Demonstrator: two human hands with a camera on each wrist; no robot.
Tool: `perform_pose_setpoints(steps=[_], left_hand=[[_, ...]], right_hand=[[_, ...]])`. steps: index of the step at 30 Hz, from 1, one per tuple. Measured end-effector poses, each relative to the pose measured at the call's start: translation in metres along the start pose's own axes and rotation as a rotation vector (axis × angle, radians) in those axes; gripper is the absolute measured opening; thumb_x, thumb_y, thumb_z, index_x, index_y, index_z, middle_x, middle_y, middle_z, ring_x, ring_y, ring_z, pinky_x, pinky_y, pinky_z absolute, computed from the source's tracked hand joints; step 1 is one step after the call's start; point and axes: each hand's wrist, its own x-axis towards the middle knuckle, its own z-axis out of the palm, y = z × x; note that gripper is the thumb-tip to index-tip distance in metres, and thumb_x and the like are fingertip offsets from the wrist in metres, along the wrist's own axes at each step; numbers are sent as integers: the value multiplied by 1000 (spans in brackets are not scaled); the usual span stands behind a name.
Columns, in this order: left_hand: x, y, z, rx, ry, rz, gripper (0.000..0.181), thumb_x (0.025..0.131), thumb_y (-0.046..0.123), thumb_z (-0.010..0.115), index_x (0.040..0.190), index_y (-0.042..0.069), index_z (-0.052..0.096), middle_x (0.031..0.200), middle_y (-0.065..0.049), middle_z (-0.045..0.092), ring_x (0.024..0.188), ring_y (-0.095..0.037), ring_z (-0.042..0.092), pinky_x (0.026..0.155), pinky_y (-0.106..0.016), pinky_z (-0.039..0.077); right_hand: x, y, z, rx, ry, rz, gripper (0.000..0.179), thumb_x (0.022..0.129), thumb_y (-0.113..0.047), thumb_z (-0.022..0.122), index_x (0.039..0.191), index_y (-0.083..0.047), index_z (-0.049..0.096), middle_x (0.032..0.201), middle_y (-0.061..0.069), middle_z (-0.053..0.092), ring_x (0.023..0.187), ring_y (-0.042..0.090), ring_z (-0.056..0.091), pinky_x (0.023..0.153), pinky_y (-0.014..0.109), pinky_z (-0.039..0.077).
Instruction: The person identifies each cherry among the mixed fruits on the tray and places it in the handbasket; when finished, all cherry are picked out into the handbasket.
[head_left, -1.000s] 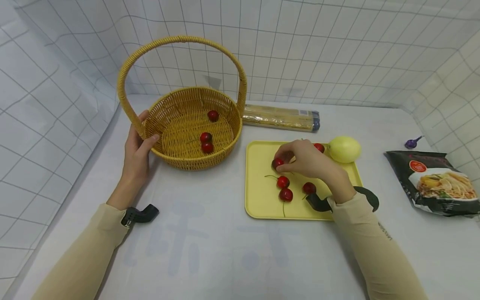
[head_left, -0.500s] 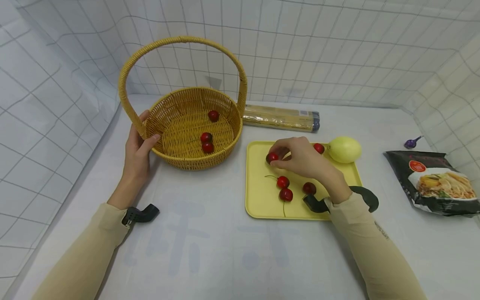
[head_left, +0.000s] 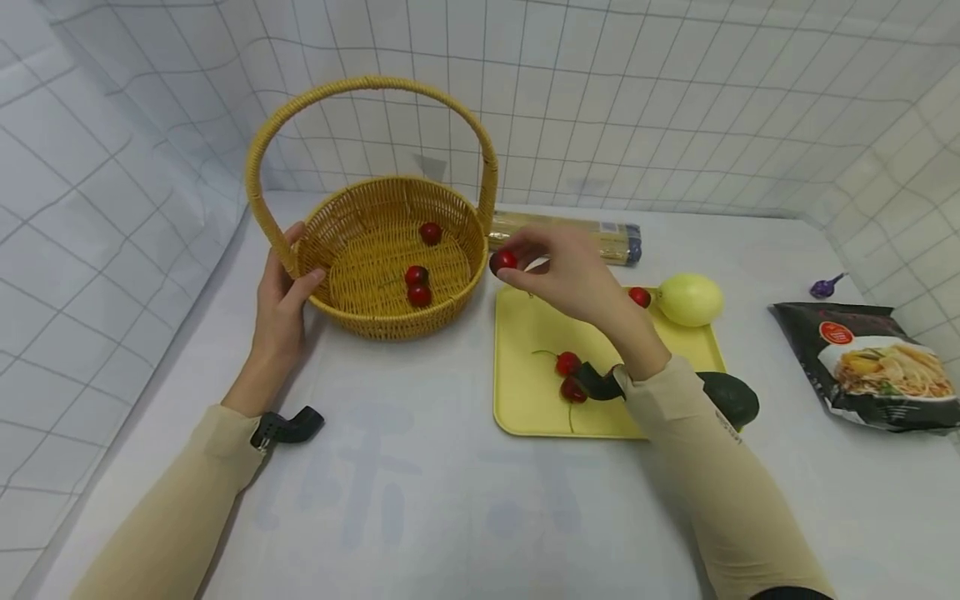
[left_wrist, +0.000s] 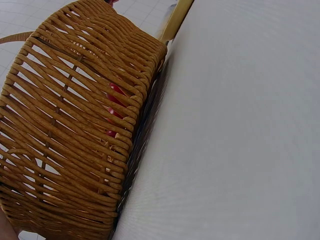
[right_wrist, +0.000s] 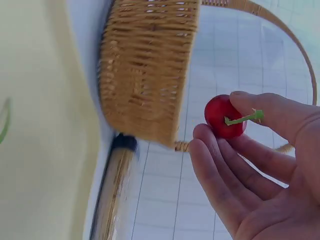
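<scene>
Left hand (head_left: 283,307): partly closed, gripping wicker basket (head_left: 381,327) by its rim | right hand (head_left: 576,271): nearly closed, pinching red stemmed cherry (right_wrist: 223,116) near basket

Held cherry (head_left: 504,262) shifted left, nearer basket (head_left: 392,327)

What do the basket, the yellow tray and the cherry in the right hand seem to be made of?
Basket: probably wicker or rattan, slightly shiny, judging by its open weave; plastic imitation is possible.
Yellow tray: likely plastic, smooth, with one even colour and rounded corners.
Cherry: glossy red with a green stem; real fruit or moulded plastic, I can't tell.
</scene>
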Motion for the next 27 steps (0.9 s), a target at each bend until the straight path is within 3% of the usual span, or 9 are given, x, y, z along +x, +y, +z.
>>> perform_pose_setpoints(steps=[11,17,27], left_hand=[[1,0,4,12,-15,-11,66,101,14,60,163,24,40,169,-2,34,147,-24,37,116,-32,28],[1,1,5,42,-22,-15,66,102,14,59,163,24,39,170,0,32,150,-23,35,118,-32,26],[-1,2,-1,40,-4,-22,66,102,15,59,163,25,39,169,-2,34,150,-23,35,119,-33,25]], right_hand=[[17,-19,26,-29,96,-2,29,97,-12,76,124,-1,72,113,11,77,99,21,72,84,32,61],[6,-10,17,-28,208,42,28,99,-15,74,122,1,72,109,13,76,97,24,72,84,37,60],[-23,18,-3,-117,155,121,25,99,-17,74,117,0,74,114,16,76,101,27,74,86,41,61]])
